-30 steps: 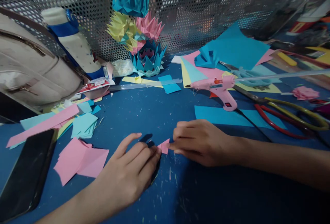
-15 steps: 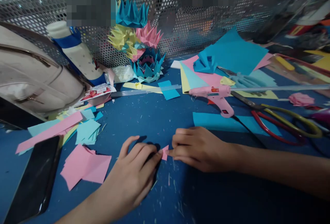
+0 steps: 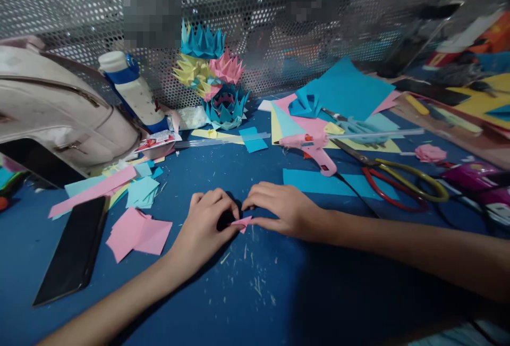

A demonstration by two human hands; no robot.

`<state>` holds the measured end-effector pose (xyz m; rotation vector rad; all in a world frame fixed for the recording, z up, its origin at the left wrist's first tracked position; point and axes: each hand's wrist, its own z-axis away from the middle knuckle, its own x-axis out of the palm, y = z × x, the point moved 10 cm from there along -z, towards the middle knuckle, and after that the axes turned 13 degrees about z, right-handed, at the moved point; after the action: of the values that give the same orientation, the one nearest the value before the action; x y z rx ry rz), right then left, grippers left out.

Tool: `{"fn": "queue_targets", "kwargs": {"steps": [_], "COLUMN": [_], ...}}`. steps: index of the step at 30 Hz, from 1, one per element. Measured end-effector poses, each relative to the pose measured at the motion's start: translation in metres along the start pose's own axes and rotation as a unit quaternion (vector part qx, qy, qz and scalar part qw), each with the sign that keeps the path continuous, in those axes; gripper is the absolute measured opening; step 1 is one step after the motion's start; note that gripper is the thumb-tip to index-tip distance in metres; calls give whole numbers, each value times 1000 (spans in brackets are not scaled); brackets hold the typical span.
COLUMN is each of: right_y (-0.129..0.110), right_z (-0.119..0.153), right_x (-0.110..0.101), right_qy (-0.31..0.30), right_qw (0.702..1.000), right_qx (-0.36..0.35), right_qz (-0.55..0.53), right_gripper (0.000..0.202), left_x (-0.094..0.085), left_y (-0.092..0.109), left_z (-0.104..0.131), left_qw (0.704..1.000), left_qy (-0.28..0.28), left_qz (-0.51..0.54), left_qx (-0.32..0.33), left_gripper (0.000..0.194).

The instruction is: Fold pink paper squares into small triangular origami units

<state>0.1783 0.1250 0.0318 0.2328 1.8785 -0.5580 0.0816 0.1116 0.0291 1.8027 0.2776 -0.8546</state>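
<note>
Held at its left end in the narrow pinch of the left hand (image 3: 209,218), low over a smooth blue tabletop (image 3: 179,303): small, pointed, folded pink paper (image 3: 243,224). At its right tip, the thumb of the right hand (image 3: 285,210), grip impossible to tell. Leftward, flat pink squares (image 3: 137,233), overlapping; beyond, spiky paper flowers (image 3: 225,104) before perforated metal mesh (image 3: 263,32).

Matt pink paper (image 3: 153,236), seemingly glossy phone (image 3: 72,250)
</note>
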Motion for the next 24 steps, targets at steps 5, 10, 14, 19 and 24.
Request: {"fn": "queue_targets", "kwargs": {"steps": [5, 10, 14, 19, 24], "right_y": [-3, 0, 3, 8, 12], "right_z": [-3, -4, -6, -8, -9], "right_x": [9, 11, 11, 8, 6], "right_qy": [-39, -39, -27, -5, 2], "right_qw": [998, 996, 994, 990, 979], "right_qx": [13, 32, 47, 71, 99], "right_qz": [-38, -71, -99, -123, -176], "right_gripper": [22, 8, 8, 11, 14], "left_x": [2, -2, -3, -8, -22], "left_y": [7, 2, -5, -8, -7], "left_z": [3, 4, 3, 3, 4], "left_qw": [999, 993, 988, 984, 987], "left_qy": [15, 58, 65, 79, 96], "left_qz": [41, 100, 141, 156, 129], "left_qx": [-6, -13, -18, -17, -18], "left_gripper": [12, 2, 7, 11, 14]}}
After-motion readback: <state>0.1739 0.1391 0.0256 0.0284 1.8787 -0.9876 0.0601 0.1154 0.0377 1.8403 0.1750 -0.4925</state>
